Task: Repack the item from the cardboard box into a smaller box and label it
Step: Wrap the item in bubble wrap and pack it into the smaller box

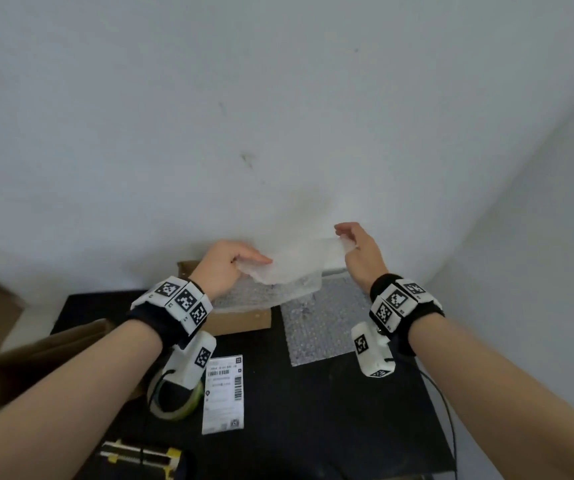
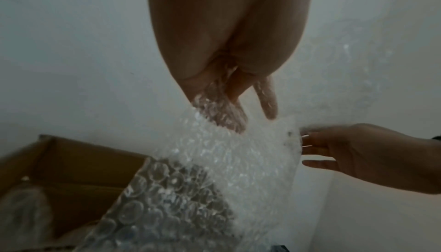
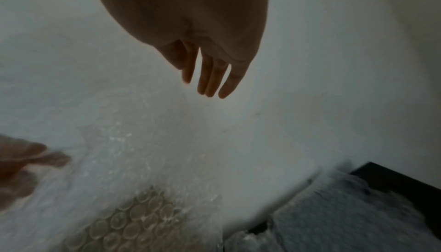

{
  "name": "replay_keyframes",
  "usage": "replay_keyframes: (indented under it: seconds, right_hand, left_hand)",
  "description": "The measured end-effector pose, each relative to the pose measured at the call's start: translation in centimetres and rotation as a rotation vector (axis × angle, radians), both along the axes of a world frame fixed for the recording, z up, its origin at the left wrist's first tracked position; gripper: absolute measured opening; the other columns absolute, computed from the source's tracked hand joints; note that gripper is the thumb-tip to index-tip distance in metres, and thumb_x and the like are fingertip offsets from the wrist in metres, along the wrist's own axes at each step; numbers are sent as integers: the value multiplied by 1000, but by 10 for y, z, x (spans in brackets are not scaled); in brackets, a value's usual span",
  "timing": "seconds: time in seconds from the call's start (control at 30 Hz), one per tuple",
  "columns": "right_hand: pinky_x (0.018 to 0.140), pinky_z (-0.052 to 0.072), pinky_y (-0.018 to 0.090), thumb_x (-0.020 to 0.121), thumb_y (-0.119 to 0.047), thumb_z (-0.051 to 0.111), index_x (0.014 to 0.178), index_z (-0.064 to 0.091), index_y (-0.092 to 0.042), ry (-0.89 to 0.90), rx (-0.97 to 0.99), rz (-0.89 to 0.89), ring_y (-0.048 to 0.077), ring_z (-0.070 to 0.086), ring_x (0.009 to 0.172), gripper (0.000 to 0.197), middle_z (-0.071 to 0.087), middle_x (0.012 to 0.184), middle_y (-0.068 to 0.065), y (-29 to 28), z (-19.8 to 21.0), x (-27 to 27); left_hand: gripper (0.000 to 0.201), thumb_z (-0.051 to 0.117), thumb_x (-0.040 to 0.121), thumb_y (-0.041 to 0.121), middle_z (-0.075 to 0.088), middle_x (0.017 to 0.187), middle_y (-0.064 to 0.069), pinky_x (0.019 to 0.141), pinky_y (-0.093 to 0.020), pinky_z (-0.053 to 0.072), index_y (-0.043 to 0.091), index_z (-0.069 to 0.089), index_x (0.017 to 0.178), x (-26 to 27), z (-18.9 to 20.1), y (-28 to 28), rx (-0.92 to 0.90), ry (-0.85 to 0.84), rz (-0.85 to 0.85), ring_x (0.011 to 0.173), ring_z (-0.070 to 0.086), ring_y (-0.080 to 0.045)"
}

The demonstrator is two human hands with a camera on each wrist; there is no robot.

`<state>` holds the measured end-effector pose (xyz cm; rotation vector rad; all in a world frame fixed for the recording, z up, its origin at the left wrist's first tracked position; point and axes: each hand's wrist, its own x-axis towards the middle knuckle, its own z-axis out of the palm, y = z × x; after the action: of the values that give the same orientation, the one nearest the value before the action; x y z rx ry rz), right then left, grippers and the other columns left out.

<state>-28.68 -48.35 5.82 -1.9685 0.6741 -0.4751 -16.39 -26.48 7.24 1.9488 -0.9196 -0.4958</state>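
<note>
the fingers (image 2: 235, 116) of your left hand (image 1: 223, 266) pinch one end of a bubble wrap sheet (image 1: 292, 271), with the thumb on top. your right hand (image 1: 361, 251) meets the opposite end of the sheet; in the right wrist view its fingers (image 3: 212, 78) hang straight and slightly spread, and you cannot tell whether they pinch the wrap. the sheet hangs raised above the open cardboard box (image 1: 240, 320) at the back of the black table (image 1: 330, 410). a second bubble wrap sheet (image 1: 327, 323) lies flat just right of the box. a shipping label (image 1: 223, 393) lies nearer you, beside a tape roll (image 1: 171, 400). a larger cardboard box (image 1: 19, 368) stands at your left.
</note>
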Motion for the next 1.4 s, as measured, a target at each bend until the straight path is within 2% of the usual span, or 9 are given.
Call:
replay_keyframes:
  seconds: [0.13, 0.3, 0.5, 0.67, 0.77, 0.87, 1.03, 1.2, 1.4]
  right_hand:
    - [86, 43, 25, 92, -1, 41, 103, 65, -8, 27, 6, 151, 21, 58, 102, 27, 64, 104, 5, 22, 14, 23]
    - [77, 44, 18, 91, 3, 43, 102, 65, 3, 9, 179, 162, 18, 58, 87, 25, 63, 96, 12, 37, 44, 39]
    - [96, 44, 25, 91, -44, 54, 111, 67, -22, 221, 135, 496, 7, 60, 106, 33, 69, 110, -8, 55, 87, 51]
    - [109, 29, 31, 81, -37, 67, 122, 53, -34, 260, 271, 649, 6, 40, 128, 43, 48, 136, -12, 63, 87, 57]
    - [109, 32, 35, 78, -24, 72, 131, 45, -28, 190, 426, 537, 12, 40, 130, 60, 40, 143, -5, 62, 67, 56]
    - [101, 40, 31, 79, -5, 71, 140, 38, -13, 180, 336, 387, 19, 46, 128, 70, 48, 140, 4, 68, 46, 58]
    - [85, 49, 24, 84, -14, 68, 129, 50, -13, 209, 427, 367, 21, 60, 110, 48, 62, 122, 9, 96, 26, 68]
    - [86, 56, 33, 82, -8, 70, 112, 62, -3, 24, 463, 185, 27, 66, 86, 32, 66, 101, 21, 107, 19, 74]
    - [79, 57, 32, 83, -6, 69, 131, 40, -22, -53, 489, 122, 22, 68, 79, 58, 68, 95, 13, 107, 20, 70]
  left_hand:
    - [65, 64, 79, -12, 65, 95, 6, 89, -28, 50, 52, 69, 62, 15, 5, 26, -9, -92, -14, 91, 60, -5]
    - [37, 61, 76, -18, 62, 111, -7, 90, -25, 43, 15, 76, 79, 28, 21, 56, 36, -239, 19, 104, 55, -19]
    - [50, 44, 73, -28, 60, 111, -5, 90, -24, 39, 10, 76, 81, 41, 32, 71, 0, -305, 31, 107, 52, -16]
    - [66, 35, 64, -34, 66, 101, -5, 99, -34, 44, 16, 70, 90, 56, 34, 79, -121, -192, 127, 105, 59, -21]
    - [35, 40, 90, -18, 64, 103, -12, 76, -24, 57, 6, 62, 102, 62, 39, 84, -219, 119, 261, 82, 66, -15]
    - [18, 45, 95, -2, 67, 100, -9, 67, -26, 58, 6, 55, 109, 69, 39, 93, -246, 264, 282, 68, 69, -12]
    - [11, 52, 94, 6, 71, 98, -9, 73, -33, 56, 13, 59, 96, 70, 40, 106, -239, 401, 279, 74, 69, -21]
    - [25, 60, 91, 14, 71, 97, -16, 57, -22, 54, 13, 61, 116, 73, 38, 120, -157, 398, 360, 64, 69, -11]
    - [91, 80, 70, 8, 68, 100, -23, 88, -46, 53, 25, 28, 142, 77, 23, 134, -28, 366, 330, 90, 69, -34]
